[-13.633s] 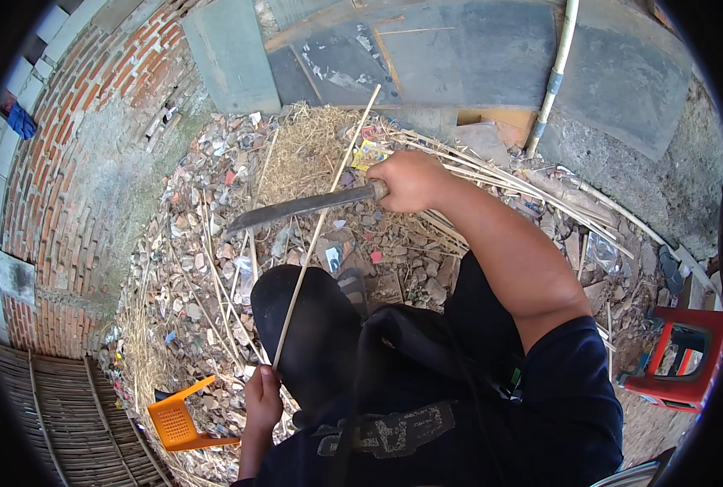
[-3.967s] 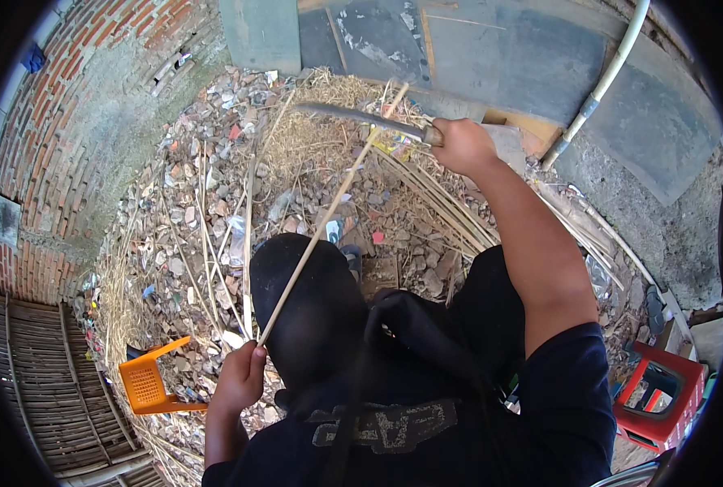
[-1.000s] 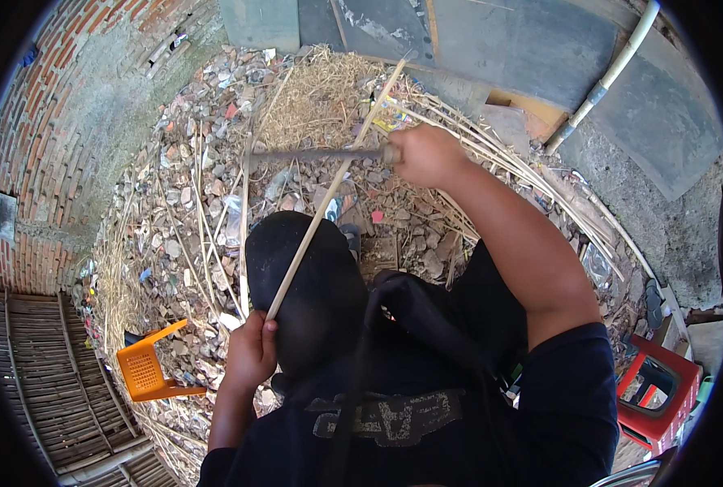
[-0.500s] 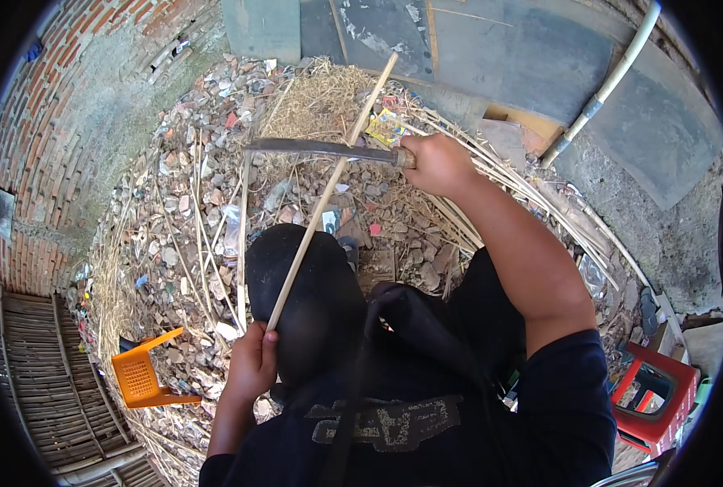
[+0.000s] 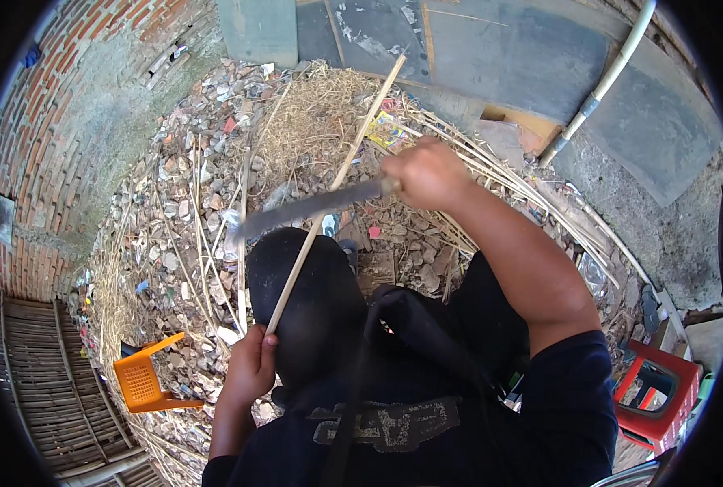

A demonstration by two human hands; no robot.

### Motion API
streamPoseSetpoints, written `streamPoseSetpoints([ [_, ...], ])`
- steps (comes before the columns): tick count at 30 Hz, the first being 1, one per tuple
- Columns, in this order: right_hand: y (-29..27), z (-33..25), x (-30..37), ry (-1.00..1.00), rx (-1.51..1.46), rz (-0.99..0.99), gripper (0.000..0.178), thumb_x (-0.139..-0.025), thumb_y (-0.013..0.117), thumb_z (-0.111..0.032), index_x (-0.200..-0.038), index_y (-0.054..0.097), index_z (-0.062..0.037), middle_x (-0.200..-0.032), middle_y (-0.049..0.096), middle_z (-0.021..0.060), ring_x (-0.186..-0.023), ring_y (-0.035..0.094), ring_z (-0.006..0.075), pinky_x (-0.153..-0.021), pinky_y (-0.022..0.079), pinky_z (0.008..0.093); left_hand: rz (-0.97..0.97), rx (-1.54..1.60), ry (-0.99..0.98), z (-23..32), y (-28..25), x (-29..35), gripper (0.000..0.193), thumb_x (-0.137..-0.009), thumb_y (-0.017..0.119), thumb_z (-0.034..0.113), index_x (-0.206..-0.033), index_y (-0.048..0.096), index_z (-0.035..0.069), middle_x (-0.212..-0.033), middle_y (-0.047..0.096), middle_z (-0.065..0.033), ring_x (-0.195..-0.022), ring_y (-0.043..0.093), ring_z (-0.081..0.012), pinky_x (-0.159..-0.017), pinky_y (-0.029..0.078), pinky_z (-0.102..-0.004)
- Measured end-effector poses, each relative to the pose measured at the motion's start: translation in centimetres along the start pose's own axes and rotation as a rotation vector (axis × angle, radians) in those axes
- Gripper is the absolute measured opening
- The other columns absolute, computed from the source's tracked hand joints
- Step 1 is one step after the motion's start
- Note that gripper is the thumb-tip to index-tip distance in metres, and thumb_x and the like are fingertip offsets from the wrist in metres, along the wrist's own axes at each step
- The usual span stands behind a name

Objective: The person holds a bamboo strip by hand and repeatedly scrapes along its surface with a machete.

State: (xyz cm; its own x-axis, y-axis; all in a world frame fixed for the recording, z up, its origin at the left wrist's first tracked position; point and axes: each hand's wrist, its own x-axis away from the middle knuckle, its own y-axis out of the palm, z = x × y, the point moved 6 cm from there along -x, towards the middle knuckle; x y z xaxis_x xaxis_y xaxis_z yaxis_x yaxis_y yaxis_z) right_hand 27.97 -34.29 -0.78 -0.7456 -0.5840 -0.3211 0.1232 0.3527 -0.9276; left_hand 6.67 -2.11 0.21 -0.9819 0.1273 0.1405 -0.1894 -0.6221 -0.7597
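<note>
Pale, straw-coloured bamboo forms the long thin stick [image 5: 333,183] that runs slantwise up the middle of the view, its lower end clenched in the person's left hand [image 5: 252,365] just beside the black-clad knee [image 5: 308,300], its upper end reaching over the heap of dry straw [image 5: 312,122] toward the grey concrete slabs [image 5: 475,49] at the far edge of the ground. Fingers of the left hand wrap fully round the stick. The right hand [image 5: 426,174] is closed in a fist on the handle of a long grey metal blade [image 5: 312,207], which lies crosswise and slightly blurred, its edge meeting the stick about midway along its length, above the knee. More split bamboo strips [image 5: 491,174] lie fanned out on the ground to the right of the blade hand. Broken brick and stone rubble [image 5: 174,211] covers the ground to the left, bounded by a red brick wall [image 5: 45,138]. An orange plastic stool [image 5: 142,381] stands near the lower left edge of the rubble, beside a woven bamboo panel [image 5: 28,390]. A red plastic stool [image 5: 662,390] stands at the lower right, and a white plastic pipe [image 5: 605,81] leans across the slabs at the upper right.
</note>
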Motion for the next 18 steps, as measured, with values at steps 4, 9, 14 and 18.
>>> streamPoseSetpoints([
  [4,-0.4,6.4,0.9,0.513,-0.054,0.019,0.020,-0.077,0.071,-0.018,-0.095,0.067,-0.0099,-0.081,0.071,0.0144,-0.078,0.070,0.0362,-0.074,0.057,0.0492,0.017,-0.017,0.005,-0.2,0.2,0.0,0.023,-0.105,0.051,0.021,-0.096,0.056,0.001,-0.062,0.055,-0.0156,-0.054,0.056,-0.0295,-0.054,0.042,-0.0393],
  [9,-0.9,6.0,1.4,0.446,0.026,0.101,0.022,-0.077,0.070,-0.021,-0.096,0.067,-0.0101,-0.081,0.071,0.0153,-0.078,0.070,0.0367,-0.075,0.057,0.0481,-0.021,0.022,-0.024,0.0,0.1,-0.2,0.024,-0.105,0.052,0.022,-0.095,0.057,0.001,-0.063,0.056,-0.0146,-0.055,0.056,-0.0277,-0.055,0.043,-0.0383],
  [14,-0.6,1.9,0.0,-0.031,0.091,0.032,0.014,-0.083,0.069,-0.022,-0.094,0.069,-0.0146,-0.079,0.072,0.0086,-0.078,0.072,0.0296,-0.074,0.057,0.0473,-0.042,0.011,-0.028,-0.3,-0.1,0.7,0.023,-0.105,0.052,0.021,-0.094,0.057,0.001,-0.063,0.056,-0.0138,-0.055,0.056,-0.0257,-0.055,0.042,-0.0377],
  [18,-0.7,8.0,1.9,0.450,0.069,0.095,0.010,-0.084,0.069,-0.023,-0.090,0.068,-0.0152,-0.074,0.071,0.0067,-0.075,0.071,0.0292,-0.072,0.057,0.0478,-0.058,-0.002,0.010,-0.5,-0.8,0.9,0.022,-0.105,0.052,0.019,-0.093,0.058,0.001,-0.061,0.054,-0.0122,-0.053,0.052,-0.0231,-0.053,0.041,-0.0359],
])
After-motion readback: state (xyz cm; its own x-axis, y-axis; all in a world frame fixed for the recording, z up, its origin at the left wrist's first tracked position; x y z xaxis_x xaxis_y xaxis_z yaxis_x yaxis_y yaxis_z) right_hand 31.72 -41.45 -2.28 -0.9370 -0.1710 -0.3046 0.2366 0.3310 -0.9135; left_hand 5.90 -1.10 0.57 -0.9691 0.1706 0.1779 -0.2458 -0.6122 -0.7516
